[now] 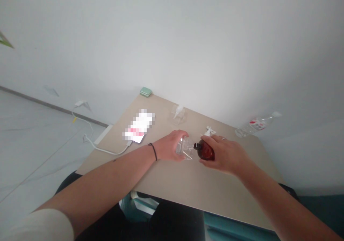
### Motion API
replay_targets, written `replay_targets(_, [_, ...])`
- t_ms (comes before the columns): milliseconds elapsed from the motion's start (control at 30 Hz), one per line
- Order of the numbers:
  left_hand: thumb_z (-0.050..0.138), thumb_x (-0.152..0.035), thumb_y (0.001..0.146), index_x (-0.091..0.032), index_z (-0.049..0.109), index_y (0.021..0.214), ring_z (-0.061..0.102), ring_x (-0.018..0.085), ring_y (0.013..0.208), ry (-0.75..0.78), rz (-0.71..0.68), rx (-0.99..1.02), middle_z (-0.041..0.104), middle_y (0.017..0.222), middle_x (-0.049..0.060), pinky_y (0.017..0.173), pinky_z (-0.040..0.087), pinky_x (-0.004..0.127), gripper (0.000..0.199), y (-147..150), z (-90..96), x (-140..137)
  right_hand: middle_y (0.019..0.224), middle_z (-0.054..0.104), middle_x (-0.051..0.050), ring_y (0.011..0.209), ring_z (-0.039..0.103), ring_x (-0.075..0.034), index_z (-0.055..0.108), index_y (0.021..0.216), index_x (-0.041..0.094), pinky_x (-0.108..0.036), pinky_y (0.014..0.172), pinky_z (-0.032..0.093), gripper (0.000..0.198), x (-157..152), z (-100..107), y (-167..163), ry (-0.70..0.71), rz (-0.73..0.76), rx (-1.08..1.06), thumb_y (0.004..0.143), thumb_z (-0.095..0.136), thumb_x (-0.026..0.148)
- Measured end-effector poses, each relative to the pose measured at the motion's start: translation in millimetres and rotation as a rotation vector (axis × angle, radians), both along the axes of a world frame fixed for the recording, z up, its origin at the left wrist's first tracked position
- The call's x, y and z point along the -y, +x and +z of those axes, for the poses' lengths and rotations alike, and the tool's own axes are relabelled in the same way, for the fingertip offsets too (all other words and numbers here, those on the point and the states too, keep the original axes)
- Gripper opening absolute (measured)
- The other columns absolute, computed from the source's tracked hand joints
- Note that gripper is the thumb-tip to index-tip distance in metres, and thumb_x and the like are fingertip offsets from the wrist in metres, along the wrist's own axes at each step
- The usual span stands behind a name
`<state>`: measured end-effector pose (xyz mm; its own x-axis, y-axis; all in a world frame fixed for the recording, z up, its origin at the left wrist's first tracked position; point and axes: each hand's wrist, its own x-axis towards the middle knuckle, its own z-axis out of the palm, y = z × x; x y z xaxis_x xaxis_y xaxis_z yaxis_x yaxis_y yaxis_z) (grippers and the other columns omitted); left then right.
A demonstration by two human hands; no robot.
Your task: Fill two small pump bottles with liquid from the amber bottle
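Observation:
My left hand [171,146] is wrapped round a clear, transparent cup-like container [186,148], gripping it from the left. In my right hand [227,152] is a dark brown bottle [206,150], tipped on its side. The uncapped neck of that bottle points left, right at the clear container's edge; I cannot tell whether they touch. No liquid can be made out between the two. Just behind my right hand lies a small white item [210,131], partly covered by the fingers.
A phone [139,126] with a white cable [107,151] lies at the left of the beige table [223,194]. Towards the wall are a green case [145,91], a clear container with a white piece [178,114] and a tilted clear bottle [256,124].

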<state>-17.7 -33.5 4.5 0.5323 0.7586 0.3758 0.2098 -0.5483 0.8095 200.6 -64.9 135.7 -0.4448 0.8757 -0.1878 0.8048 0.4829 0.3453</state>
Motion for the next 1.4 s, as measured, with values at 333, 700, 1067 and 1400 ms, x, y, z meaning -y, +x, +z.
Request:
replay_targets(333, [0.082,-0.034,0.062,-0.018,0.045,0.128,0.056,0.033,0.114,-0.01,0.0,-0.007,0.055,0.123,0.014,0.103,0.045,0.051,0.077,-0.6,-0.5,-0.2,0.121,0.068,-0.013,0.092,0.07,-0.031,0.051,0.132,0.026,-0.036,0.068,0.048,0.067,0.5,-8.9,5.2,0.012,-0.018,-0.07,0.077,0.063,0.061])
replay_targets(700, [0.082,-0.034,0.064,-0.02,0.043,0.13,0.055,0.032,0.118,-0.052,-0.012,0.008,0.054,0.129,0.015,0.106,0.043,0.051,0.079,-2.1,-3.1,-1.6,0.12,0.068,-0.011,0.103,0.068,-0.032,0.05,0.13,0.026,-0.045,0.086,0.052,0.068,1.3,-35.0,22.1,0.011,-0.148,-0.562,0.073,0.07,0.055])
replay_targets(1067, [0.083,-0.03,0.063,-0.023,0.043,0.123,0.062,0.026,0.102,-0.15,0.059,0.022,0.06,0.113,0.006,0.093,0.049,0.042,0.073,-3.7,2.1,-3.2,0.122,0.062,-0.014,0.11,0.06,-0.034,0.049,0.128,0.024,-0.051,0.093,0.047,0.068,-29.8,-63.6,10.9,0.307,-0.312,-1.38,0.073,0.061,0.061])
replay_targets(1400, [0.081,-0.028,0.065,-0.023,0.037,0.119,0.058,0.02,0.088,-0.197,0.087,0.018,0.055,0.101,0.001,0.08,0.047,0.035,0.07,-3.2,-3.2,-5.5,0.118,0.064,-0.01,0.103,0.064,-0.025,0.043,0.122,0.024,-0.044,0.094,0.049,0.066,-89.0,-76.5,-7.8,0.229,-0.38,-1.622,0.068,0.07,0.051])
